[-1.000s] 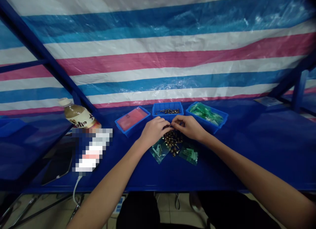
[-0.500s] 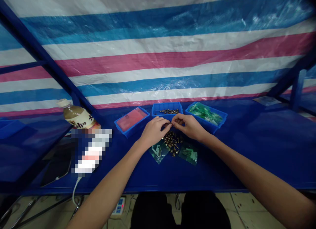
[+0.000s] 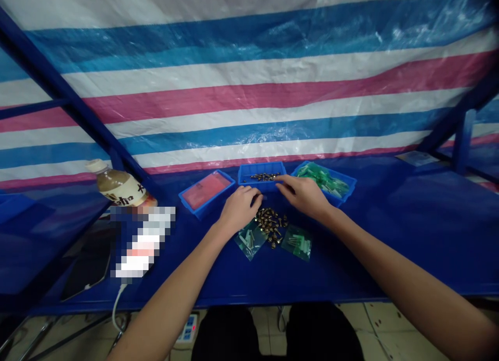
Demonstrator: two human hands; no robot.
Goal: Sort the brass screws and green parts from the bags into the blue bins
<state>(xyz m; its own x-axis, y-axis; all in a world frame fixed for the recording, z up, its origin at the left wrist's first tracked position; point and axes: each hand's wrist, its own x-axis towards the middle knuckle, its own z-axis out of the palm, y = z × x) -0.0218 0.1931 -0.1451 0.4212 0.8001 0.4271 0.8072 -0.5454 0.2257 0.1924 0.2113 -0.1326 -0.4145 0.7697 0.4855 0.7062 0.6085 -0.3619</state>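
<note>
My left hand point(image 3: 241, 208) is above the table just left of a pile of brass-coloured screws point(image 3: 271, 223), its fingers curled together; whatever they hold is too small to name. My right hand point(image 3: 304, 195) reaches to the right front edge of the middle blue bin point(image 3: 245, 170), which holds small metal parts point(image 3: 265, 177). Its thumb and forefinger are apart and nothing shows between them. Two small clear bags with pale plugs and screws lie beside the pile, one on the left point(image 3: 249, 240) and one on the right point(image 3: 297, 243).
A blue bin of red packets point(image 3: 206, 190) stands at left, one of green bags point(image 3: 325, 180) at right. A bottle point(image 3: 120, 187), a blurred-out white item point(image 3: 146, 244) with a cable and a dark tablet point(image 3: 86, 267) occupy the left side of the blue table point(image 3: 409, 226).
My hands have moved apart. The right hand has gone up to the middle bin and its fingers have opened, while the left has stayed near the pile.
</note>
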